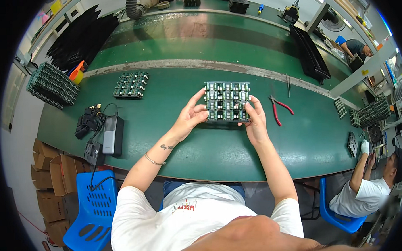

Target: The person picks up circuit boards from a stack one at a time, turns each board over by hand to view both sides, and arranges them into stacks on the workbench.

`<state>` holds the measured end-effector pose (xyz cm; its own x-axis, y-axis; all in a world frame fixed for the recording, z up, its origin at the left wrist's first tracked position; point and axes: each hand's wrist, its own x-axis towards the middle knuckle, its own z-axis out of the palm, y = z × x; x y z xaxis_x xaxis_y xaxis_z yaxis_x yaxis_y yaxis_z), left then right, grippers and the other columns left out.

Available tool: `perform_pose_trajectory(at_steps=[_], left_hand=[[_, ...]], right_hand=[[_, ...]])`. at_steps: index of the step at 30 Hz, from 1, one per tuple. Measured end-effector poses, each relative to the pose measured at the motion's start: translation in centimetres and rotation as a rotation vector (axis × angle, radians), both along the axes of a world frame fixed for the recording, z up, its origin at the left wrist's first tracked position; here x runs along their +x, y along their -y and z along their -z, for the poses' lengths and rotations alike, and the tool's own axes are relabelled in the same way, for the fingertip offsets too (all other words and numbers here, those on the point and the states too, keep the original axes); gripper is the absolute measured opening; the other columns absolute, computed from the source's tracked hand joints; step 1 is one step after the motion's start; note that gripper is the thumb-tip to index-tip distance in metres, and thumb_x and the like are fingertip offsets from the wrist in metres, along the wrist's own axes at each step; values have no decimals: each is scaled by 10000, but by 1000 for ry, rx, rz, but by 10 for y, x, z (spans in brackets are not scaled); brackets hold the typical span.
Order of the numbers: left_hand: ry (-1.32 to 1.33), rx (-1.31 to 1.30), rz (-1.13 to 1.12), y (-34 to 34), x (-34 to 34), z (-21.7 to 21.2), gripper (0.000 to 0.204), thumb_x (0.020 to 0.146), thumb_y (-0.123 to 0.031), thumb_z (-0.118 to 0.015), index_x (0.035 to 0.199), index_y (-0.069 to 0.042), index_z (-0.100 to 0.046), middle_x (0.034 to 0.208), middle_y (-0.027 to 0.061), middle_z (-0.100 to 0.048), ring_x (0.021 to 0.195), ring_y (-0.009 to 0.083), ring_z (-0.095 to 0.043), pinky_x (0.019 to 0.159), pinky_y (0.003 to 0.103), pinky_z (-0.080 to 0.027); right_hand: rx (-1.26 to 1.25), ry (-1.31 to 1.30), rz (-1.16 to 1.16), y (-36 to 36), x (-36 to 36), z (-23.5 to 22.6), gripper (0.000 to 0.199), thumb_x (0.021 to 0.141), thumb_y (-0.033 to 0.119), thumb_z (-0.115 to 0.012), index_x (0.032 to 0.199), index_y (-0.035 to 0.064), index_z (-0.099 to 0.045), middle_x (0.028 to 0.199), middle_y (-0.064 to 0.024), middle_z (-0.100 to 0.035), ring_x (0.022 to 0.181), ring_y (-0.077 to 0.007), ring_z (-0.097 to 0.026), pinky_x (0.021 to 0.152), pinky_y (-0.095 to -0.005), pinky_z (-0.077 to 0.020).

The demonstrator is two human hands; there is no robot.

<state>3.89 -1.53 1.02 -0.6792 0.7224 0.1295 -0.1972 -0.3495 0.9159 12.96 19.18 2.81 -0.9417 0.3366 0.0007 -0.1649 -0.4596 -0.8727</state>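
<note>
Between my two hands a panel of green circuit boards (227, 100) is held up over the green table (188, 152), its rows of small white and dark parts facing me. My left hand (190, 116) grips the panel's left edge, with the thumb on the front. At the opposite edge my right hand (255, 119) pinches the lower right side between thumb and fingers. To the right of it lie red-handled pliers (278, 110), spread apart, and metal tweezers (288, 85). A similar stack of circuit board panels (131, 85) rests on the table to the left.
At the far left stands a tall stack of boards (53, 85) beside an orange tape roll (77, 74). A grey power bank (113, 135) and black cables (90, 121) lie near the left edge. Black trays (309, 53) lean at the back right. A co-worker (367, 186) sits at the right.
</note>
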Motion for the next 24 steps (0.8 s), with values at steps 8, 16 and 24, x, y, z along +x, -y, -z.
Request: perform_pose_trajectory(at_steps=[8, 16, 24], left_hand=[[93, 26, -62, 8, -1, -8, 681, 848, -8, -558, 1434, -105, -224, 1015, 43, -552, 819, 64, -505, 738, 175, -414], [108, 21, -92, 6, -5, 2, 679, 841, 5, -552, 1431, -99, -233, 1027, 58, -565, 837, 69, -514, 749, 173, -412], [76, 81, -97, 1, -1, -2, 692, 822, 31, -545, 1430, -95, -240, 1051, 65, -564, 846, 72, -515, 752, 169, -408]], right_hand=[[-16, 25, -42, 2, -4, 2, 364, 900, 140, -495, 1244, 49, -420, 964, -85, -608, 695, -100, -605, 540, -204, -504], [-32, 52, -66, 0, -4, 6, 379, 897, 127, -485, 1253, 19, -411, 981, -96, -609, 717, -114, -618, 573, -215, -524], [-14, 57, -51, 0, -5, 6, 397, 896, 124, -487, 1267, 18, -395, 996, -103, -611, 751, -126, -627, 605, -221, -530]])
